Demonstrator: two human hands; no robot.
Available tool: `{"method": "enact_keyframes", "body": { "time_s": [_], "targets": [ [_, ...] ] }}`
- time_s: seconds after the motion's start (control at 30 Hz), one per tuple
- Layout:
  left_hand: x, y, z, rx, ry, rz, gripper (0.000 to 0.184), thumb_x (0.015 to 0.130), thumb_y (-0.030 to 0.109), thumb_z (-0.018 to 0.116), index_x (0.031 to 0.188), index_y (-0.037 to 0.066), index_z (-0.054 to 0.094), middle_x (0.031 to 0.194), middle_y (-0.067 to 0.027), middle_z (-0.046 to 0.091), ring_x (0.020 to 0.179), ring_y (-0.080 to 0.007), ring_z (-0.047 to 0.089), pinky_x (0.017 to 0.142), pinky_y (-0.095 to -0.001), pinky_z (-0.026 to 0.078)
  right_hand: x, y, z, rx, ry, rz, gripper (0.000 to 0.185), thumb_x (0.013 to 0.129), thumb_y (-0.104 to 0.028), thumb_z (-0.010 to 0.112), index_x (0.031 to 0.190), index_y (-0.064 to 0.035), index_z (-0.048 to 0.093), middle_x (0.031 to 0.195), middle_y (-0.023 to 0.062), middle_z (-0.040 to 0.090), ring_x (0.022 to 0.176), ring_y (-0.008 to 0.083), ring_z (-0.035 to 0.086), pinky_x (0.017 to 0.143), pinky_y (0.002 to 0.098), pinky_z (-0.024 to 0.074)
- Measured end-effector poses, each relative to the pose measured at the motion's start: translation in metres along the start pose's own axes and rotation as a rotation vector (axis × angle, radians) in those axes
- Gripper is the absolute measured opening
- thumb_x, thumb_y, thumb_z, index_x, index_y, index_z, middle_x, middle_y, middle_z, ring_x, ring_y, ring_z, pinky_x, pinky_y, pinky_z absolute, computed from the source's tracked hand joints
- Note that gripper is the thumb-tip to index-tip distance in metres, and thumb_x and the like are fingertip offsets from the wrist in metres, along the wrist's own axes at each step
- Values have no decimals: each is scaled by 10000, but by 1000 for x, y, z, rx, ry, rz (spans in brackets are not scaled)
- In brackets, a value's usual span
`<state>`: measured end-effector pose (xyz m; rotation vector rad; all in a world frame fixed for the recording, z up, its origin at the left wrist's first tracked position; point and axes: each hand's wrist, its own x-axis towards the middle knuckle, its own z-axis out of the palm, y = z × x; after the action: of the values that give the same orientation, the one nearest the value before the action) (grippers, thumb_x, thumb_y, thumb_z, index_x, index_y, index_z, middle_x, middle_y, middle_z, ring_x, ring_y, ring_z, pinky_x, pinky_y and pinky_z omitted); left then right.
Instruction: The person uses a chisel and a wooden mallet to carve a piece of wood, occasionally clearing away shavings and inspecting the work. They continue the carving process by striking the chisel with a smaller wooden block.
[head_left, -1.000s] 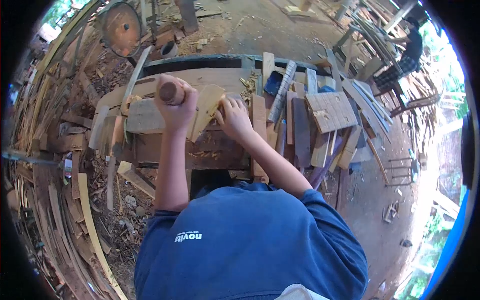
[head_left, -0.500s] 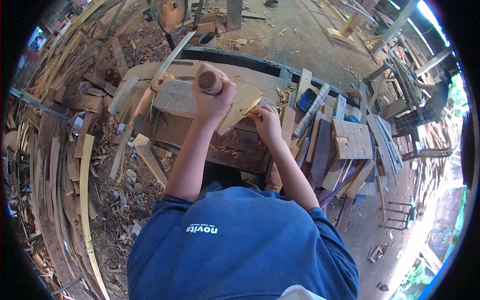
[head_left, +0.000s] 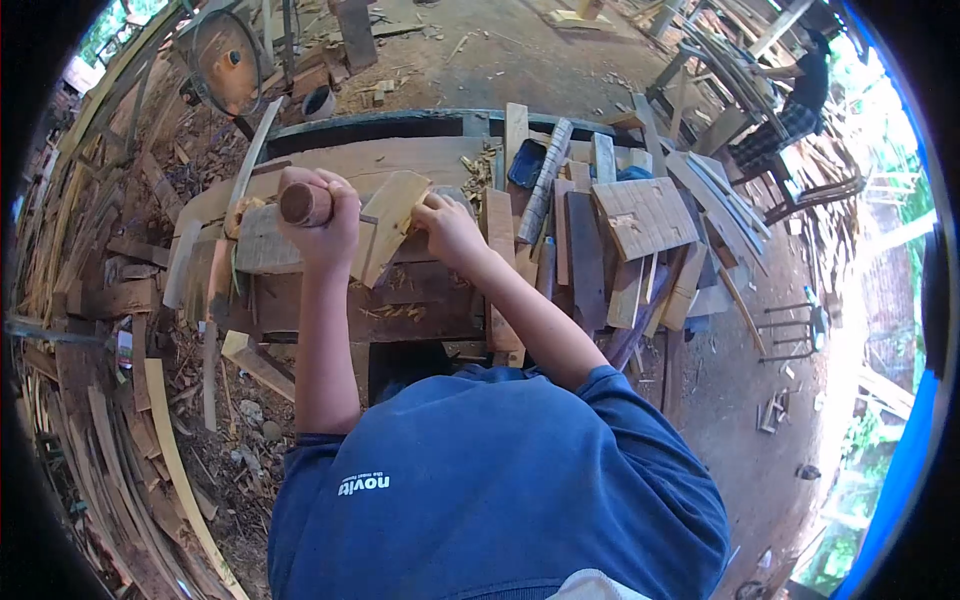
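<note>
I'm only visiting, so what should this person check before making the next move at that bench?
1. Tool gripped: ok. The left hand is closed around a round-ended wooden tool.
2. Pale wood within reach: ok. The right hand is at the edge of the pale wood piece.
3. Wood held firmly: cannot tell. The right fingertips' grip is unclear.
4. Fingers clear of the tool's working end: cannot tell. That end is not clear.
5. Bench swept: not ok. Wood chips lie there.
6. Other person apart: ok, off beyond the bench's right side.
</note>
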<state>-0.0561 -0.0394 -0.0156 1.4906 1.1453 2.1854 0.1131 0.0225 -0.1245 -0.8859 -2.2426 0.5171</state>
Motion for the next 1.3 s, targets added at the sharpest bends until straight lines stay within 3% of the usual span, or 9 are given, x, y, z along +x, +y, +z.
{"method": "enact_keyframes", "body": {
  "time_s": [0.13, 0.3, 0.37, 0.47, 0.67, 0.77, 0.83, 0.93, 1.3],
  "targets": [
    [-2, -3, 1, 68, -19, 30, 190, 802, -68, 564, 845, 63, 434, 735, -42, 552, 667, -91, 554, 623, -196, 452, -1, 0, -1, -36, -37, -41, 235, 723, 30, 580, 937, -59, 624, 1053, 139, 584, 1006, 376, 549, 857, 467, 455],
    [-1, 10, 6, -86, -12, -4, 201, 809, -67, 579, 855, 58, 429, 726, -44, 552, 583, -93, 545, 524, -222, 466, -2, 6, -12, -1, -76, -103, 259, 720, 27, 600, 968, -48, 612, 1032, 144, 584, 988, 384, 552, 853, 461, 461],
    [1, 14, 9, -132, 14, 6, 198, 817, -59, 583, 861, 59, 430, 715, -46, 555, 567, -94, 546, 502, -229, 466, -2, 16, -18, 262, -87, -144, 248, 734, 25, 615, 974, -34, 600, 988, 150, 590, 972, 394, 560, 842, 454, 470],
    [-2, 12, 9, -162, 42, -26, 193, 827, -47, 595, 864, 61, 439, 699, -45, 560, 554, -96, 555, 484, -237, 471, -14, 14, -33, 274, -80, -36, 219, 746, 23, 620, 958, -16, 587, 980, 151, 605, 961, 400, 565, 844, 445, 478],
    [9, 5, 1, -62, 40, 14, 165, 819, -50, 599, 832, 62, 479, 680, -36, 573, 540, -100, 577, 481, -242, 483, -61, -13, -38, 93, -90, -155, 203, 728, 12, 587, 923, -41, 597, 1024, 151, 625, 1021, 379, 558, 895, 453, 469],
    [11, 17, 5, -56, 14, 6, 189, 846, -95, 511, 884, 68, 422, 623, -59, 525, 508, -122, 518, 478, -285, 471, -82, -23, -39, 166, -36, -186, 162, 721, 11, 594, 874, -43, 603, 995, 142, 641, 992, 364, 580, 879, 447, 473],
    [12, 28, 10, -256, 12, 13, 173, 825, -69, 567, 879, 58, 463, 670, -57, 573, 493, -110, 551, 443, -250, 460, -99, -23, -33, 268, -97, 8, 138, 721, 8, 601, 845, -52, 608, 943, 125, 657, 947, 341, 608, 853, 433, 480],
    [11, 36, 20, -369, -50, -44, 181, 831, -78, 551, 894, 58, 449, 663, -65, 570, 475, -108, 535, 429, -251, 448, -110, -23, -33, 163, -59, -8, 131, 735, 4, 600, 849, -59, 610, 893, 109, 661, 905, 328, 623, 827, 422, 486],
    [0, 7, 33, -210, -154, -145, 191, 755, -43, 611, 780, 97, 483, 653, 23, 535, 578, -38, 505, 534, -218, 435, -111, -28, -24, 92, 50, 4, 134, 728, 29, 604, 836, -47, 625, 988, 129, 654, 989, 330, 610, 875, 425, 492]
  ]
}}
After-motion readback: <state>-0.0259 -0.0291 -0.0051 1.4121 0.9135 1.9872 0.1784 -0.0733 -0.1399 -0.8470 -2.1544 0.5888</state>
